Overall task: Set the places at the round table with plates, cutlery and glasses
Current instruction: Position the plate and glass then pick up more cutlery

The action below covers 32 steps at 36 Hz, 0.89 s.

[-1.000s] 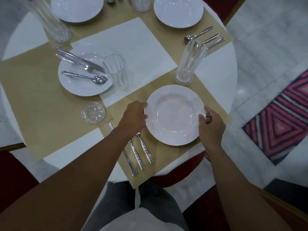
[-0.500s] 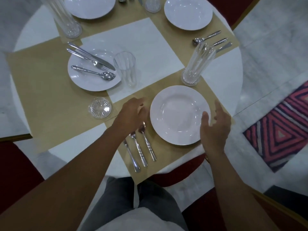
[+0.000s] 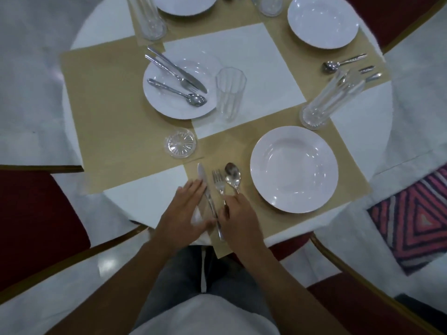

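A white plate [image 3: 294, 169] sits on the near tan placemat [image 3: 348, 180] of the round table [image 3: 362, 122]. Left of it lie a knife [image 3: 202, 174], a fork [image 3: 218, 180] and a spoon [image 3: 232, 176], side by side. My left hand [image 3: 186, 211] lies flat with straight fingers against the knife's left side. My right hand [image 3: 238, 218] curls over the fork and spoon handles and pinches the fork's handle; the spoon's handle runs under its fingers. A tall ribbed glass [image 3: 331, 97] stands beyond the plate.
A second plate [image 3: 169, 102] at the left carries a knife, fork and spoon, with a tumbler [image 3: 231, 93] beside it and a small glass dish [image 3: 180, 142] nearer. Further plates [image 3: 323, 21] and cutlery [image 3: 343, 64] lie at the far side. Red chairs ring the table.
Both hands let go of the near plate and moved left to the cutlery. The left hand now lies flat by the knife, and the right hand has closed over the fork and spoon handles.
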### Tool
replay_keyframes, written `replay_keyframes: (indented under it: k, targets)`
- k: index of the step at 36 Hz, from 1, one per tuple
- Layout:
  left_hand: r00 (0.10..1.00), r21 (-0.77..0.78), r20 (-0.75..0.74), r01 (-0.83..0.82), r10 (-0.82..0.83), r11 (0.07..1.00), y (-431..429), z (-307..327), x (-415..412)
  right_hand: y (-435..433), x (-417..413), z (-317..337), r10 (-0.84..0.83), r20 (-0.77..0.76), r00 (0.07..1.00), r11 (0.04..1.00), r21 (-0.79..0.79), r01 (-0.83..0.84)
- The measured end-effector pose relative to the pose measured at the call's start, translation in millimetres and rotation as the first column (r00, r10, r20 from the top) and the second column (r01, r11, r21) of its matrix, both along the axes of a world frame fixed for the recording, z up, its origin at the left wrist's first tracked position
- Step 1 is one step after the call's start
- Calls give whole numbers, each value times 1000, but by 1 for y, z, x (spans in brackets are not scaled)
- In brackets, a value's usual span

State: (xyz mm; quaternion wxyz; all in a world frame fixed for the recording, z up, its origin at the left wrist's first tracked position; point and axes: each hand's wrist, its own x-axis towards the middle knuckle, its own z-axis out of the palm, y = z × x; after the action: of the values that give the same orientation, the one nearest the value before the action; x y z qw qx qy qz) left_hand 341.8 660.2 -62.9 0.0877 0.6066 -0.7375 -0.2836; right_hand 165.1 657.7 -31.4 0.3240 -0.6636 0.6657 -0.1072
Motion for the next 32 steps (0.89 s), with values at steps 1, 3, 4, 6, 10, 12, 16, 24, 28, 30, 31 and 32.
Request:
replay_keyframes:
  k: [1, 3, 4, 6, 10, 12, 16, 24, 28, 30, 31, 32]
  targets:
    - [999, 9, 31, 20, -21, 1000, 3, -2, -1, 1, 5, 0, -5, -18, 1000, 1000, -6, 5]
    - [995, 24, 87, 44, -45, 999, 7, -5, -3, 4, 9, -2, 4, -52, 999, 1000, 1, -4]
    - [994, 26, 98, 46, -48, 999, 8, -6, -4, 5, 10, -2, 37, -92, 995, 999, -1, -37]
    - [994, 20, 99, 48, -50, 999, 9, -6, -5, 7, 9, -4, 52, -116, 992, 999, -9, -53]
    - [994, 20, 97, 55, -57, 998, 7, -6, -5, 6, 8, -1, 86, -165, 982, 996, -8, -89]
    - [992, 22, 107, 57, -59, 998, 7, -6, -5, 7, 6, -3, 131, -195, 972, 991, -1, -134]
    - [994, 24, 106, 30, -32, 999, 9, -7, -5, 8, 5, 1, 95, -166, 982, 994, -44, -103]
    - [994, 33, 107, 3, -7, 999, 12, -10, -6, 11, 6, 0, -9, -39, 999, 980, -199, 1]
    - [996, 41, 90, -8, 4, 999, 11, -8, -6, 8, 0, -3, -63, 2, 998, 985, -163, 62]
    - [997, 47, 80, -13, 9, 999, 11, -8, -7, 7, -5, -2, -118, 17, 993, 982, -149, 120]
    - [997, 49, 71, -17, 13, 999, 12, -8, -7, 7, -8, -2, -144, 17, 989, 979, -144, 145]
    - [998, 48, 60, -20, 17, 999, 12, -8, -7, 7, -11, -1, -165, 11, 986, 976, -145, 165]
